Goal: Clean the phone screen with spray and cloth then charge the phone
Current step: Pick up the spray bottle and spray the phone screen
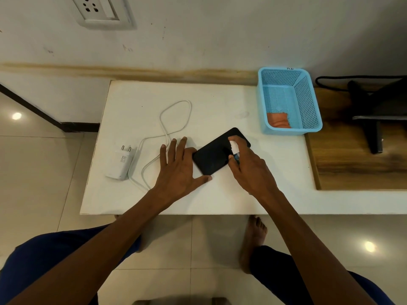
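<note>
A black phone [214,154] lies screen up and slanted on the white table [220,102]. My left hand [179,167] rests flat beside it with straight fingers, the thumb against the phone's near left corner. My right hand [247,164] grips a small spray bottle [234,148] with a white top, held just over the phone's right half, the index finger lying on the top. An orange cloth [279,121] lies in the blue basket [308,100]. A white charger [121,164] with its cable [174,119] lies left of the phone.
A wall socket [100,9] sits high on the wall at the back left. A dark stand [372,111] and a black cord occupy the wooden surface at the right. My knees and bare feet are below the table's front edge.
</note>
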{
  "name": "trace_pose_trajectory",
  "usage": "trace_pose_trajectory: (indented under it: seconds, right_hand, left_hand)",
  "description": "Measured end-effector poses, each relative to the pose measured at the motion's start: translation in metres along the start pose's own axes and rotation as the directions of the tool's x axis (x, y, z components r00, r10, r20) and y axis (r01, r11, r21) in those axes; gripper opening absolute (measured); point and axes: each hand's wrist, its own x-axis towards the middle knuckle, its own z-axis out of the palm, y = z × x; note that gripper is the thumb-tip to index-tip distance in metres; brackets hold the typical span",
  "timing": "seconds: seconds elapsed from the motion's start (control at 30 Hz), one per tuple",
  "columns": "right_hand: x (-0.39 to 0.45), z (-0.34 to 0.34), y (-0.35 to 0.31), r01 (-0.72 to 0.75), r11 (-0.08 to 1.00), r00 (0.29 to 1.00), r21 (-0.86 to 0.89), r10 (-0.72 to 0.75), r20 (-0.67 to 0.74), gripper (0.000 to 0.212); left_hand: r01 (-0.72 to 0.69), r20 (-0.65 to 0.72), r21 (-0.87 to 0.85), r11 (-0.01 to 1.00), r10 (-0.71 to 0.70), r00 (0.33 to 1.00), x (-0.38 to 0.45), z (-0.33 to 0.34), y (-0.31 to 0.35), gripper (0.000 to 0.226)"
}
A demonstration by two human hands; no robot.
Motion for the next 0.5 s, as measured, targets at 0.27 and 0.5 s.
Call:
trace_pose_trajectory:
  seconds: [0.27, 0.5]
  right_hand:
    - [0.002, -0.016, 0.015, -0.019, 1.000, 0.997, 0.018, 0.020, -0.075, 0.048]
    - [0.001, -0.015, 0.018, -0.044, 0.999, 0.996, 0.008, 0.044, -0.075, 0.045]
  left_hand:
    - [-0.001, 0.008, -0.003, 1.000, 0.001, 1.000, 0.004, 0.000, 0.003, 0.091]
    - [0.014, 0.032, -0.007, 1.000, -0.014, 0.999, 0.005, -0.001, 0.006, 0.093]
